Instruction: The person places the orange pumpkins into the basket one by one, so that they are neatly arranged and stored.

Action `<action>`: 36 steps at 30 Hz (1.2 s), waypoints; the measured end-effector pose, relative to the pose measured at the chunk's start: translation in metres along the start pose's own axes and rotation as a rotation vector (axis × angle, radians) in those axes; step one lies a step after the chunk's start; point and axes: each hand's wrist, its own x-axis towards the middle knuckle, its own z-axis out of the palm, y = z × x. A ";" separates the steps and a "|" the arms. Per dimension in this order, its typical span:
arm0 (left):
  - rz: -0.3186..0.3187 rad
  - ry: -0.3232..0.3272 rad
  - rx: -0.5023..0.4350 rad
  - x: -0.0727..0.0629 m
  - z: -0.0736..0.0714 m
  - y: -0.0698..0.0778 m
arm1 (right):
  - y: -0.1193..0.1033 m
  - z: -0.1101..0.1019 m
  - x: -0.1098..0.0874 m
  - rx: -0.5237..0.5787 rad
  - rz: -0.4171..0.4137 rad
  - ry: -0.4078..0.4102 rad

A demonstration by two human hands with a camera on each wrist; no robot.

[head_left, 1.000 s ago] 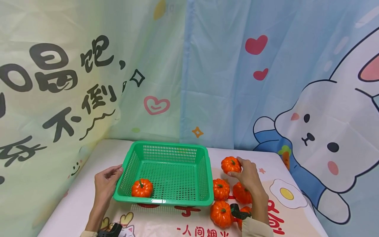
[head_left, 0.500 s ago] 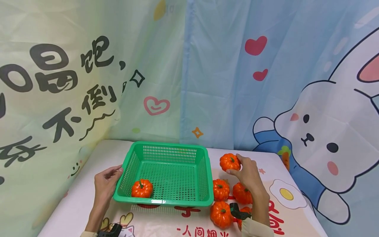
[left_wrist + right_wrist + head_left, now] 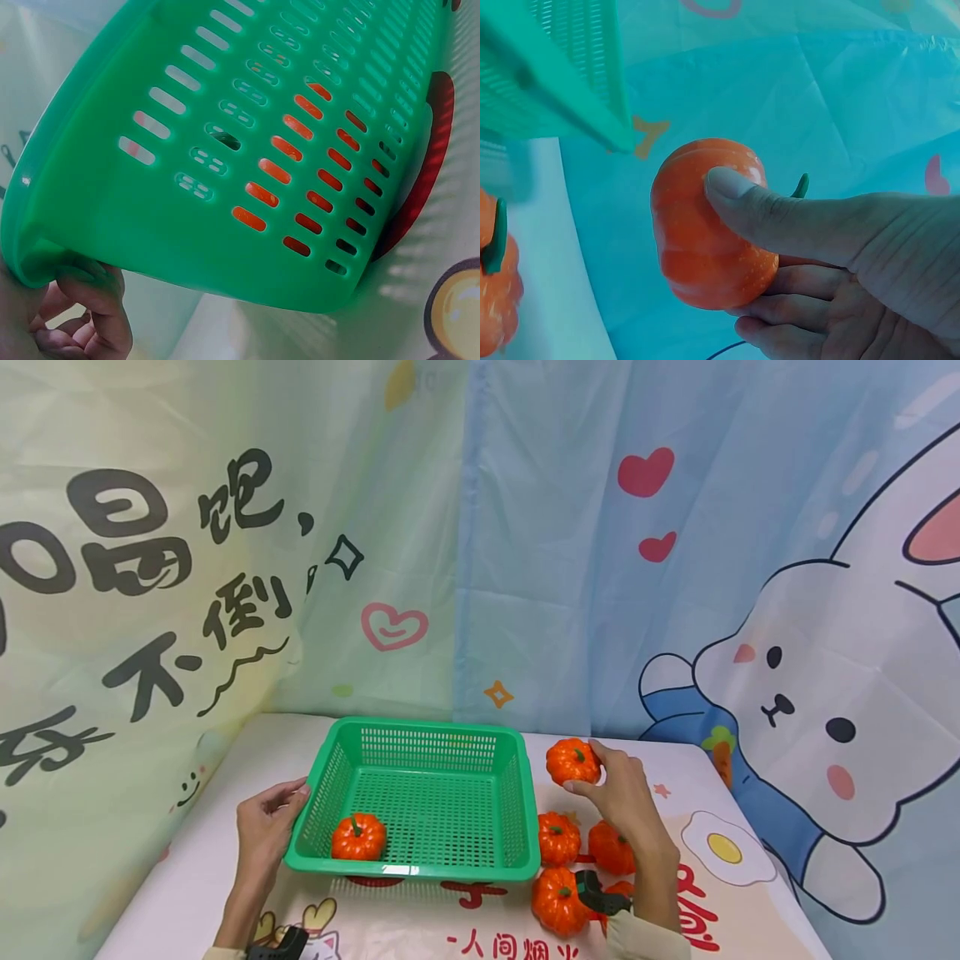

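My right hand (image 3: 622,785) grips a small orange pumpkin (image 3: 573,762) with a green stem, held up just right of the green basket's far right side. In the right wrist view the thumb lies across the pumpkin (image 3: 705,240), with fingers beneath it. My left hand (image 3: 262,827) holds the left rim of the green plastic basket (image 3: 412,870); its curled fingers (image 3: 97,307) show under the rim in the left wrist view. One pumpkin (image 3: 358,837) sits in the basket's near left corner.
Several more pumpkins lie on the table right of the basket, including one pumpkin (image 3: 558,839) close to its side and another pumpkin (image 3: 561,902) nearer the front. The right forearm partly hides some. A printed curtain (image 3: 525,568) hangs behind the table.
My right hand has lifted the pumpkin slightly and moved it left, closer to the basket. The left hand and the basket stay in place.
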 end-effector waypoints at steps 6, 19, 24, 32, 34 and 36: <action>0.000 -0.003 -0.004 0.001 0.000 -0.002 | -0.010 0.004 0.001 0.016 -0.025 0.003; 0.004 0.000 -0.004 0.000 -0.001 0.000 | -0.030 0.020 0.006 0.056 -0.114 -0.017; 0.006 -0.003 -0.020 -0.001 0.000 0.001 | -0.035 0.029 0.008 0.063 -0.128 -0.027; 0.014 0.004 -0.018 0.002 0.000 0.000 | -0.048 0.045 0.011 0.088 -0.196 -0.029; 0.016 0.004 -0.020 0.002 0.000 -0.001 | -0.051 0.049 0.012 0.099 -0.212 -0.036; 0.013 0.003 -0.020 0.001 0.001 -0.001 | -0.054 0.054 0.013 0.112 -0.214 -0.050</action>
